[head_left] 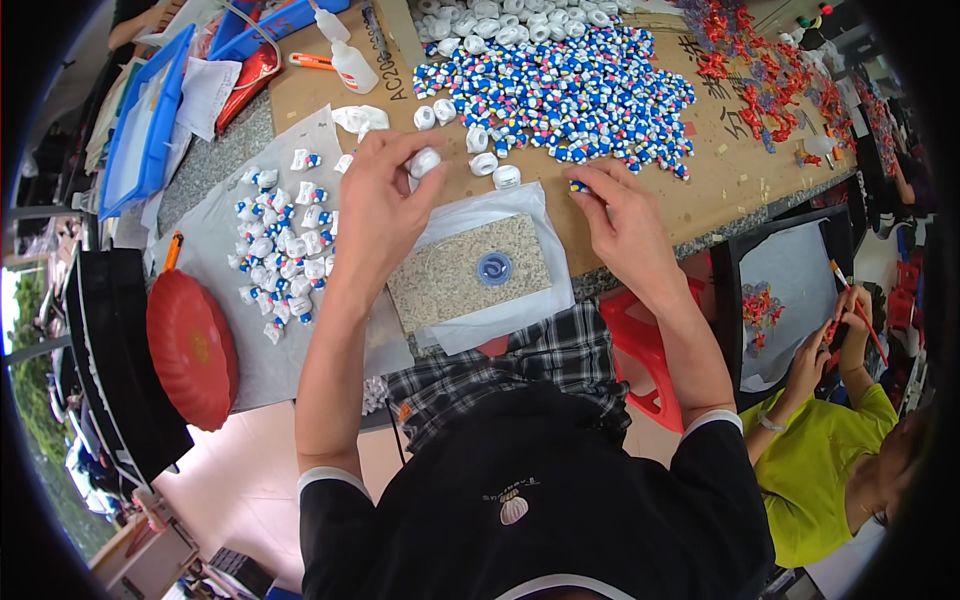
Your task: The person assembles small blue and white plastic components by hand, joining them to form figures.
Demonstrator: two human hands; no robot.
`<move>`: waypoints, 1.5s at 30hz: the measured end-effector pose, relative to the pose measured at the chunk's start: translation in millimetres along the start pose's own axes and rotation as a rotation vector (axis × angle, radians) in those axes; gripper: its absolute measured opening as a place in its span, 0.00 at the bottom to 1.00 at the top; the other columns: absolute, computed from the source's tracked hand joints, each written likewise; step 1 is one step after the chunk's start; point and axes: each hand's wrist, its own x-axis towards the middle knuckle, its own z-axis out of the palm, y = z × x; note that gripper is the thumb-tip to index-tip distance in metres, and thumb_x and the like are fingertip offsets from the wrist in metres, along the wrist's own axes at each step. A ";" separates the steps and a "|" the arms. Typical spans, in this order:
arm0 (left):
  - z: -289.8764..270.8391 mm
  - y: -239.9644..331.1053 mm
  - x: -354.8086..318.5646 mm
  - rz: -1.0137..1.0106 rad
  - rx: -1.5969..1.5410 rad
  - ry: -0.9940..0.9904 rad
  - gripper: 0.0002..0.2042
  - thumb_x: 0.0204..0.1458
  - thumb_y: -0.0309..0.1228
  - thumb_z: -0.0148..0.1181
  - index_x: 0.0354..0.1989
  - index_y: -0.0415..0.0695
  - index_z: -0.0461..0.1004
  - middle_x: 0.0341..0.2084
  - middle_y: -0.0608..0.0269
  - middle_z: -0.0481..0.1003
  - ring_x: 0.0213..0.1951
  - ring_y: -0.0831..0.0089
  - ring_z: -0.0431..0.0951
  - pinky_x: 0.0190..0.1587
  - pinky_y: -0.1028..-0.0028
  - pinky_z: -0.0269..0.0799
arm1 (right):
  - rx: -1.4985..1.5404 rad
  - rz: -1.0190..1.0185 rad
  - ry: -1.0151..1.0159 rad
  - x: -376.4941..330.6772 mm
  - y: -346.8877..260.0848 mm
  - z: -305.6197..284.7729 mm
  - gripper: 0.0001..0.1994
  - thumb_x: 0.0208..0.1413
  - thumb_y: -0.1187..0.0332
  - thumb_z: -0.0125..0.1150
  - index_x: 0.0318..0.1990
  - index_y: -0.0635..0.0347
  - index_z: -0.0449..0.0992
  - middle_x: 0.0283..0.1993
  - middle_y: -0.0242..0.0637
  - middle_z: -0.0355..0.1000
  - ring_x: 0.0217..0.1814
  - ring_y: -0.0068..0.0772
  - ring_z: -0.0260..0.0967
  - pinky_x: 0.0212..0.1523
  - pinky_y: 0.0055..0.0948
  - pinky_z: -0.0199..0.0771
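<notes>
Hands, two, bare, well apart over the desk [720, 190]. Left hand [375, 205]: I see its fingertips pinched on one small white figurine [425, 161], lifted just beyond the far left corner of the speckled block [468, 272]. Right hand [625, 220]: fingers curled together on a small blue-and-yellow piece [579, 186], just beyond the block's far right corner; how firmly it grips I cannot tell.

Step, as I judge it: a white blank and a coloured part are being brought together over the block. The next move would call for a fine line-up of the two small pieces, with little room for slip.

Containers and contents:
- Blue round cap [494, 268], set in the middle of the block; contents too small to tell.
- Squeeze bottle [352, 66], white, far beyond the block to the left, upright; fill not visible.
- Blue tray [140, 120], far left of the block, holding papers.

Loose stock:
- Heap of painted figurines [570, 95], beyond the block.
- Smaller batch of figurines [280, 250], on a grey sheet left of the block.
- Red dish [190, 350], left and nearer than the block.
</notes>
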 end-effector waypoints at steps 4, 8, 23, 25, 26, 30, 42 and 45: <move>-7.6 22.9 -42.2 -0.401 -0.760 -0.092 0.12 0.52 0.23 0.55 0.45 0.37 0.71 0.33 0.66 0.72 0.26 0.82 0.71 0.27 0.84 0.63 | 0.654 0.249 -0.189 -12.1 -8.2 -4.3 0.11 0.52 0.77 0.54 0.44 0.65 0.70 0.37 0.34 0.69 0.36 0.24 0.68 0.39 0.22 0.67; 0.8 35.3 -81.4 -0.497 -0.909 -0.246 0.11 0.53 0.24 0.54 0.45 0.38 0.71 0.30 0.66 0.72 0.26 0.81 0.71 0.26 0.83 0.63 | 1.091 0.311 -0.260 -22.9 -36.0 1.8 0.11 0.52 0.77 0.58 0.44 0.66 0.71 0.43 0.35 0.69 0.43 0.22 0.66 0.44 0.23 0.65; 34.8 39.7 -107.0 -0.655 -1.298 -0.209 0.09 0.58 0.34 0.51 0.41 0.44 0.70 0.19 0.71 0.70 0.20 0.89 0.64 0.20 0.88 0.56 | 0.639 -0.030 -0.211 -34.1 -50.6 20.4 0.09 0.45 0.80 0.62 0.37 0.64 0.76 0.38 0.39 0.71 0.36 0.26 0.70 0.37 0.23 0.70; 31.8 41.5 -105.0 -0.657 -1.329 -0.207 0.09 0.57 0.34 0.52 0.41 0.44 0.70 0.19 0.71 0.70 0.20 0.89 0.64 0.20 0.88 0.56 | 0.654 -0.029 -0.189 -34.7 -51.7 20.8 0.08 0.44 0.81 0.62 0.35 0.66 0.76 0.39 0.40 0.71 0.37 0.25 0.69 0.38 0.22 0.68; 30.5 41.4 -104.6 -0.658 -1.359 -0.204 0.08 0.57 0.33 0.53 0.41 0.44 0.70 0.19 0.71 0.70 0.20 0.89 0.64 0.20 0.88 0.55 | 0.776 0.094 -0.172 -35.7 -56.2 21.1 0.09 0.45 0.81 0.62 0.36 0.66 0.77 0.38 0.40 0.72 0.38 0.25 0.70 0.38 0.22 0.69; 31.4 35.7 -107.3 -0.670 -1.273 -0.209 0.09 0.56 0.32 0.54 0.42 0.43 0.70 0.19 0.73 0.69 0.21 0.89 0.65 0.20 0.88 0.56 | 0.546 0.007 -0.183 -35.3 -55.3 18.1 0.09 0.47 0.79 0.61 0.38 0.65 0.77 0.35 0.38 0.74 0.35 0.26 0.72 0.36 0.22 0.71; 10.3 28.6 -115.1 -0.502 -1.325 0.035 0.17 0.53 0.23 0.54 0.53 0.40 0.67 0.42 0.57 0.73 0.35 0.75 0.75 0.37 0.78 0.71 | 0.072 -0.237 -0.173 -22.6 -52.5 27.9 0.08 0.44 0.78 0.60 0.35 0.65 0.77 0.29 0.39 0.70 0.30 0.39 0.69 0.31 0.31 0.69; 9.8 27.7 -117.5 -0.491 -1.269 0.047 0.17 0.52 0.21 0.55 0.51 0.38 0.68 0.41 0.57 0.74 0.35 0.74 0.75 0.38 0.78 0.71 | -0.008 -0.300 -0.174 -23.3 -53.5 35.0 0.07 0.44 0.78 0.60 0.33 0.66 0.76 0.27 0.39 0.69 0.31 0.41 0.68 0.32 0.34 0.68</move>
